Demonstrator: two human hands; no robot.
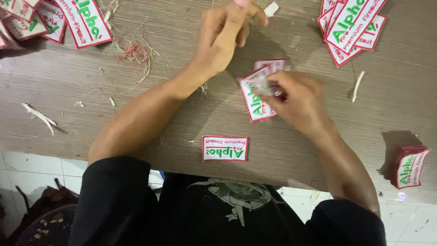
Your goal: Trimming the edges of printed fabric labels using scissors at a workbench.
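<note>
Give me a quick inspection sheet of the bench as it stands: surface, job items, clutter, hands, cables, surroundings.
Surface: brown wood-grain tabletop, dusted with trimmings.
Job's things: white rectangular embroidered patch with red border under the right hand; a second one behind it.
Clutter: single patch near the table edge; patch piles top left and top right; neat stack at right edge; red and pale thread tangle; white offcut strips.
Hands: left hand raised, fingers pinched together; right hand pressing on the patch, possibly gripping something small, unclear.
Cables: nothing seen.
Surroundings: white tiled floor; dark bin with scraps.
</note>
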